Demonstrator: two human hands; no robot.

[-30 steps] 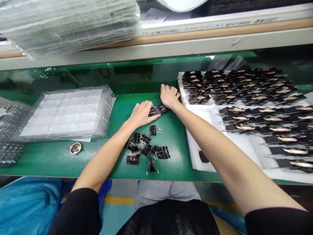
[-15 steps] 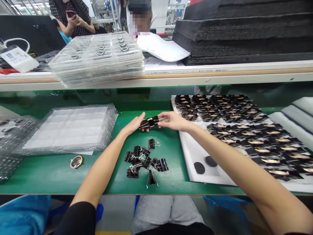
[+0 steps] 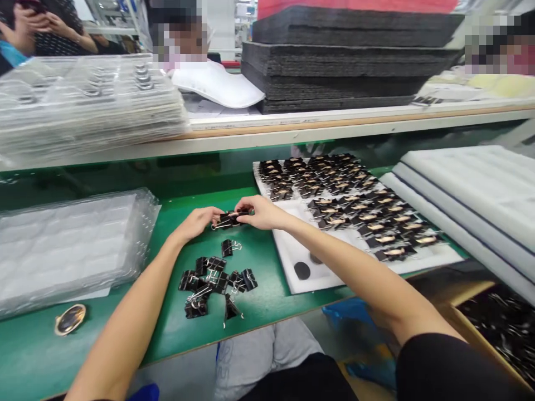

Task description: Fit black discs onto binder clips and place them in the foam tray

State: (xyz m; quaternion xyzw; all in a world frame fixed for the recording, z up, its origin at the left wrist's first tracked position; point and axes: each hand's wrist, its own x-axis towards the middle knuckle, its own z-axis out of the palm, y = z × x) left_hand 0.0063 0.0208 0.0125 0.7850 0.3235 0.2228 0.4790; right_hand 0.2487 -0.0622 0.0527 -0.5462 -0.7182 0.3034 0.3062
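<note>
Over the green bench, both hands are closed on a small assembly of black binder clips [image 3: 228, 220] clamped about a little pale-edged piece. My left hand [image 3: 198, 224] grips the clip at the left end, its wire handle sticking out. Thumb and fingers of my right hand [image 3: 259, 214] pinch the right end; they partly cover the piece. Just below lies a lone binder clip [image 3: 226, 248]. Nearer me is a loose pile of binder clips [image 3: 218, 281], one standing on its handles. To the right, a white foam tray [image 3: 288, 273] carries rows of clipped pieces [image 3: 334, 214].
A gold-rimmed dark oval piece [image 3: 70, 319] lies at left, below clear plastic trays [image 3: 75, 250]. White foam sheets [image 3: 468, 167] are stacked at right, above a box of black clips [image 3: 501, 328]. A shelf [image 3: 292, 129] behind bears black foam [image 3: 334, 67]; people are beyond.
The view has swung to the right, bringing the foam sheets and the box of clips into sight. Both hands still hold the clipped assembly, which has turned slightly.
</note>
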